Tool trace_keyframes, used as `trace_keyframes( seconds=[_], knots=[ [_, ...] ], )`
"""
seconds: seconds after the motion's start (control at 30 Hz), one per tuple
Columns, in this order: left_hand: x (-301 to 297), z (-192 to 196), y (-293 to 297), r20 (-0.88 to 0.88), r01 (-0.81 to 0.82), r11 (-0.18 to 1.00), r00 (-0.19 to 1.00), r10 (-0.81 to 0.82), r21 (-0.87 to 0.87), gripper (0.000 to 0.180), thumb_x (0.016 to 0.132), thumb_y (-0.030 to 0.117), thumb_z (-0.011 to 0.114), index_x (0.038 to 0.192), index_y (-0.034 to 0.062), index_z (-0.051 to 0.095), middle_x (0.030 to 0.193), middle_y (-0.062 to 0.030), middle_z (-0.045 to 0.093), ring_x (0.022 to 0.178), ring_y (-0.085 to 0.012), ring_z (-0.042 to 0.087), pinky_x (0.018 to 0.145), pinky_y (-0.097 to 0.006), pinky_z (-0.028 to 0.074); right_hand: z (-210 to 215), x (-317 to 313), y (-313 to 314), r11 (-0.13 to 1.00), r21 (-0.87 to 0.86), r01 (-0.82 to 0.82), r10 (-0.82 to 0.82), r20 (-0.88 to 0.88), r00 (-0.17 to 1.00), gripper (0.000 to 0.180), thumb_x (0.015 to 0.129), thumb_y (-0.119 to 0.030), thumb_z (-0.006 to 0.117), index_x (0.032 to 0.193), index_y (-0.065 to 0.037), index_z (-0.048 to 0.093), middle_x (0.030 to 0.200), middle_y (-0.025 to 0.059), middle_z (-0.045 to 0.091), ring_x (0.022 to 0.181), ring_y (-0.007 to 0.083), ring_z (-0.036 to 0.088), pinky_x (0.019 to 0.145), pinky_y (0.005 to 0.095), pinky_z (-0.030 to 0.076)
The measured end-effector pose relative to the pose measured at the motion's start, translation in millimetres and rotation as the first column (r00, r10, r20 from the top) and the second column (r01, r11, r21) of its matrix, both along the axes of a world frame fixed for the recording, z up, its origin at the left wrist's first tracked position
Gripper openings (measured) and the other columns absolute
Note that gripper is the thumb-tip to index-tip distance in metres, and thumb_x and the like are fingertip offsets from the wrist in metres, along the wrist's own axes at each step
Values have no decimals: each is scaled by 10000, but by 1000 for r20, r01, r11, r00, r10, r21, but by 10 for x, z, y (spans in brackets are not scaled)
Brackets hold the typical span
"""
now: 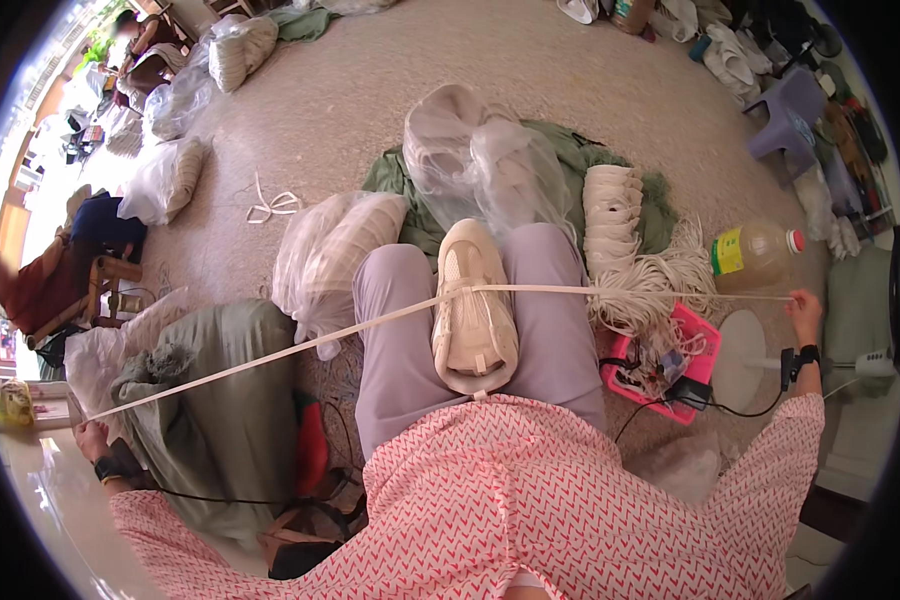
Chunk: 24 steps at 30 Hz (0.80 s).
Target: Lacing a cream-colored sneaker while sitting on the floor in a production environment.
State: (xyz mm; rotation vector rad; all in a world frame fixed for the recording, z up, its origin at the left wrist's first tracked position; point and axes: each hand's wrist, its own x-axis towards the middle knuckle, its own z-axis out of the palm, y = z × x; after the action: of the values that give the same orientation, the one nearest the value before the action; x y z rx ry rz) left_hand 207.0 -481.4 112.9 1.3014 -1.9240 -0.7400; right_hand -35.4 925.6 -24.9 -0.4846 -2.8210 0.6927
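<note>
I see a speckled beige stone floor (390, 90) carrying clear plastic bags of pale shoe soles (330, 250), a crumpled green cloth (570, 150), a pink plastic basket (695, 365), a yellowish plastic oil bottle (755, 255) and a lilac plastic stool (790, 115).

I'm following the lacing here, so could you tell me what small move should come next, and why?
Probably draw both hands inward and feed the lace ends into the next eyelets: the left hand and right hand hold it taut, spread wide, across the cream shoe on the lap.
</note>
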Motion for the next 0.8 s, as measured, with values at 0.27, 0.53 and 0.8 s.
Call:
trace_keyframes(
  seconds=[0.27, 0.53, 0.8],
  knots=[
    [-925, -220, 713, 366, 169, 985, 919, -147, -28, 187, 935, 219, 628, 941, 33, 653, 765, -44, 652, 638, -129, 610, 595, -283, 504, 95, 930, 726, 934, 232, 272, -280, 3, 960, 83, 915, 58, 631, 972, 16, 675, 850, 70, 665, 740, 140, 658, 642, 295, 592],
    [-1371, -422, 791, 485, 297, 937, 857, -176, -185, 163, 912, 208, 655, 890, 47, 640, 684, -32, 618, 601, -135, 597, 539, -304, 467, -205, 923, 610, 941, 74, 331, -334, 43, 941, 90, 952, 20, 584, 1003, 38, 655, 722, 85, 643, 575, 184, 665, 519, 321, 564],
    [-1592, -101, 765, 417, 445, 855, 853, -314, -268, 138, 935, 150, 623, 876, 26, 603, 710, -47, 615, 600, -144, 595, 558, -312, 485, -235, 702, 543, 855, -177, 488, -485, 63, 872, 191, 961, -51, 539, 848, 25, 674, 672, 108, 631, 472, 190, 605, 410, 348, 478]
  ],
)
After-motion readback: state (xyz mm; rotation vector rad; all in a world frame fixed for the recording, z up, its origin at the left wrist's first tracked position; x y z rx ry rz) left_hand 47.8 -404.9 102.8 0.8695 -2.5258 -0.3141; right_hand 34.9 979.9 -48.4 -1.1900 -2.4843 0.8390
